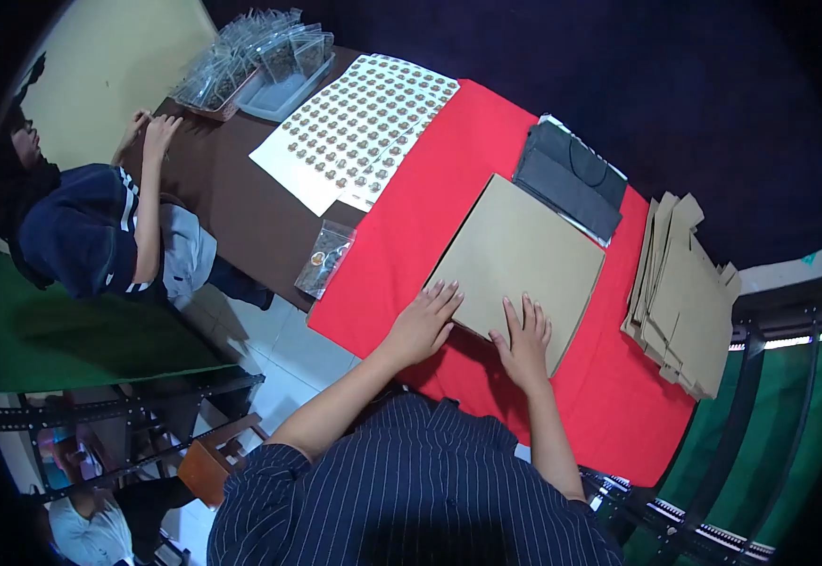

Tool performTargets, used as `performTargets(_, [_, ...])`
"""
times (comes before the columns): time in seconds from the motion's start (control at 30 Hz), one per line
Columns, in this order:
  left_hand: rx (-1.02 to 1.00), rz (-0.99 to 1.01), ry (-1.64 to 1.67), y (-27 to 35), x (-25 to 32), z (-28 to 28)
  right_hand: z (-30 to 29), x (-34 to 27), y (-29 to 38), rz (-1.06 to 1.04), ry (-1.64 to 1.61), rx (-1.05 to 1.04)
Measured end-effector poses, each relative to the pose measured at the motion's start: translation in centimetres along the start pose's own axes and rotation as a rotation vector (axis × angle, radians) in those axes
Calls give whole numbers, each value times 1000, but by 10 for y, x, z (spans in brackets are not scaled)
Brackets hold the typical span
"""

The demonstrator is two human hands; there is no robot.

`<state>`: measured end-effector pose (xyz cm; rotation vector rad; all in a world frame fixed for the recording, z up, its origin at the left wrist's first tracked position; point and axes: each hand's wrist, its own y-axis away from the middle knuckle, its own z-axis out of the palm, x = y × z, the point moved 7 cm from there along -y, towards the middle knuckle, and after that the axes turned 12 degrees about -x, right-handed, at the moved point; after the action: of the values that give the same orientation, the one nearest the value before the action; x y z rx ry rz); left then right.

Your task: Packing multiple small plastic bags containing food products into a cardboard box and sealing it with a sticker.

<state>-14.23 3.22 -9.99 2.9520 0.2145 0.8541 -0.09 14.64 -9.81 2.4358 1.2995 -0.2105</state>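
Note:
A flat brown cardboard box (524,247) lies on the red tablecloth (411,233) in front of me. My left hand (421,325) rests on its near left corner, fingers slightly spread. On its near edge lies my right hand (525,343), palm down with the fingers apart. Neither hand grips anything. Beyond the box to the right are folded black paper bags (572,177) with a cord handle. A clear zip bag with dark contents and a round sticker (326,259) lies left of my left hand.
Stacked flattened cardboard boxes (690,304) lie at the right. Sheets of round stickers (361,127) cover part of the brown table (220,184). Filled clear bags (223,67) and a plastic tub (287,95) stand farther off. A co-worker (85,226) is at the left; another person (92,523) is lower left.

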Motion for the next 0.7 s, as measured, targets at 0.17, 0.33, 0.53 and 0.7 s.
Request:
performTargets(0.17, [-53, 198, 233, 17, -20, -34, -4, -32, -52, -83, -132, 138])
performTargets(0.33, [314, -53, 308, 36, -126, -96, -24, -132, -129, -354, -277, 246])
performTargets(0.53, [554, -524, 200, 35, -309, -123, 27, -223, -250, -455, -458, 90])
performTargets(0.7, [269, -521, 56, 6, -367, -110, 77, -240, -333, -310, -470, 94])
